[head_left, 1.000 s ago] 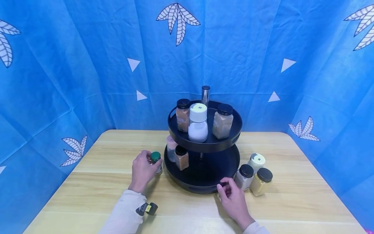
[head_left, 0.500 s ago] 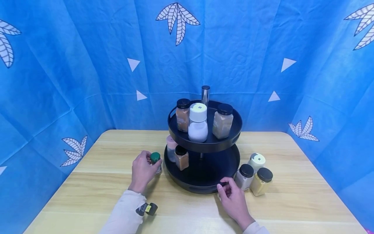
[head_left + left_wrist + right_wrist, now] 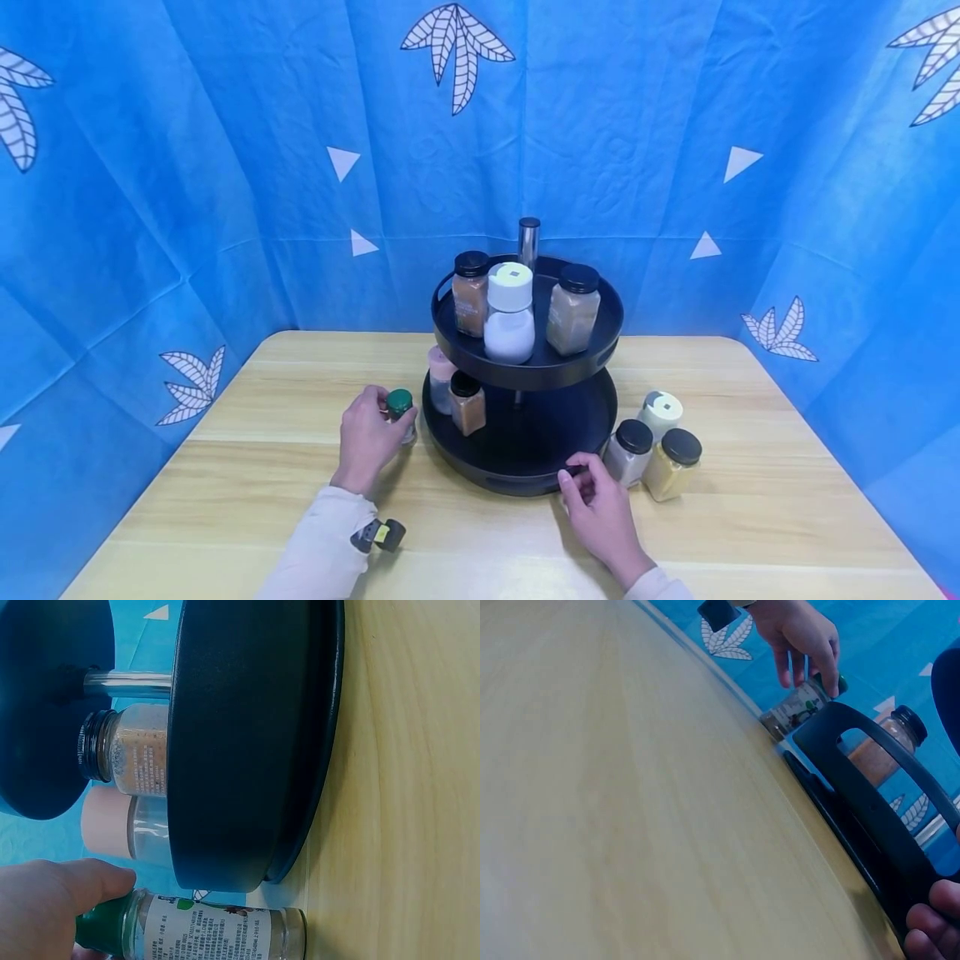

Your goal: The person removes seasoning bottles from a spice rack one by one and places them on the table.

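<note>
My left hand [image 3: 365,437] pinches a green-capped spice jar [image 3: 400,402] between thumb and fingers, to the left of a black two-tier turntable [image 3: 504,485]. In the left wrist view, the thumb lies against the green cap, above a white printed label [image 3: 206,926]. The jar stands close beside the lower tray's wall [image 3: 232,750]. At the front right, my right hand [image 3: 600,508] grips the lower tray's rim by its cut-out handle. The right wrist view shows several curled fingers [image 3: 930,926] at that rim; most of this hand is out of that view.
The upper tier holds two black-lidded jars [image 3: 470,296] [image 3: 573,312] and a white-capped bottle [image 3: 510,321]. Below stand a pink-capped bottle [image 3: 440,387] and a black-lidded jar [image 3: 467,408]. Three more containers [image 3: 671,471] cluster on the wooden table [image 3: 757,517] at right. Blue cloth [image 3: 622,100] hangs behind.
</note>
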A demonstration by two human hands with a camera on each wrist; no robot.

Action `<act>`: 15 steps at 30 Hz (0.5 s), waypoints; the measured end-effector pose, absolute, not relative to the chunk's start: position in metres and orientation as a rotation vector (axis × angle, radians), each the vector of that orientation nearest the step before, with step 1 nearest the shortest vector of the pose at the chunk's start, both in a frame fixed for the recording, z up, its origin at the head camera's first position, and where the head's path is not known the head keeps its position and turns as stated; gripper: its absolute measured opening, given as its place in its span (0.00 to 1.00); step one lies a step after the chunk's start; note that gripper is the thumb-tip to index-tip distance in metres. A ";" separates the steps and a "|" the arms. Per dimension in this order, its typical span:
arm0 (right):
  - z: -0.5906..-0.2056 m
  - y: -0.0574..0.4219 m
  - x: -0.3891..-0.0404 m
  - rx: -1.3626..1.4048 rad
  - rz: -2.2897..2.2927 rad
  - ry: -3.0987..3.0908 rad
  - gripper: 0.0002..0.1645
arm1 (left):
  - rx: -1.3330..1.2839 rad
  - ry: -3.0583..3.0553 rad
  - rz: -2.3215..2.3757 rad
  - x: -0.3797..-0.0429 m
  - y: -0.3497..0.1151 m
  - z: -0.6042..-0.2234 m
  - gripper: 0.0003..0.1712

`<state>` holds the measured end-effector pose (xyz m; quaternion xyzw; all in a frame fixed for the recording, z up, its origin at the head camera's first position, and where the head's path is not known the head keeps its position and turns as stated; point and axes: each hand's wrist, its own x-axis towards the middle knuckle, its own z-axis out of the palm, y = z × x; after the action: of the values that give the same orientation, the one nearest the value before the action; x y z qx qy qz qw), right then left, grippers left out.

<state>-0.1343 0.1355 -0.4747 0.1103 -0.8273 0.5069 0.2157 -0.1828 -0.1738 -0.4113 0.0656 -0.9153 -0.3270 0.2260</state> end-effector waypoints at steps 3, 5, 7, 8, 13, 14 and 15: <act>-0.475 0.134 -0.134 0.303 1.389 -2.286 0.11 | 0.182 -2.527 -0.903 -0.182 -0.175 -0.411 0.25; -0.475 0.133 -0.134 0.306 1.379 -2.275 0.12 | 0.181 -2.526 -0.906 -0.182 -0.175 -0.411 0.26; -0.474 0.133 -0.134 0.307 1.384 -2.265 0.12 | 0.176 -2.526 -0.908 -0.182 -0.176 -0.411 0.26; -0.474 0.133 -0.133 0.308 1.385 -2.264 0.12 | 0.173 -2.526 -0.909 -0.182 -0.176 -0.411 0.26; -0.471 0.134 -0.132 0.313 1.393 -2.283 0.12 | 0.162 -2.527 -0.911 -0.181 -0.177 -0.412 0.26; -0.471 0.134 -0.132 0.318 1.392 -2.288 0.12 | 0.160 -2.526 -0.910 -0.181 -0.177 -0.412 0.26; -0.470 0.134 -0.132 0.328 1.394 -2.290 0.13 | 0.158 -2.526 -0.908 -0.181 -0.177 -0.412 0.25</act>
<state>-0.1316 0.1340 -0.4699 0.1184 -0.8274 0.5036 0.2188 -0.1806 -0.1769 -0.4121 0.0572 -0.9155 -0.3290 0.2245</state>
